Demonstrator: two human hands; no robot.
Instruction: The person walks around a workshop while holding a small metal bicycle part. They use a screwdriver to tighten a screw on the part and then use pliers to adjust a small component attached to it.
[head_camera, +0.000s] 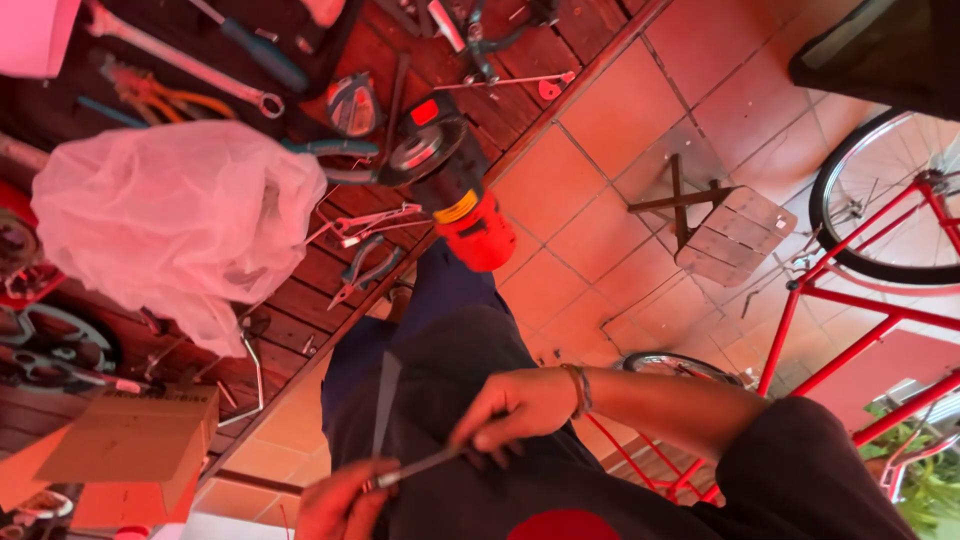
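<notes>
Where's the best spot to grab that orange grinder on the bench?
Probably the grinder's orange rear body, from the tiled-floor side: it juts past the bench edge, clear of clutter, while its disc end sits among tools.

The right hand (520, 405) is pinching its fingers together, forearm bare; the left hand (340, 505) is curling closed just below it.

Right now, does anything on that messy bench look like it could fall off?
Yes: the red and black angle grinder lies at the edge of the wooden workbench, and its red handle pokes out past the rim over the tiled floor. The other tools lie scattered but stay on the boards.
</notes>
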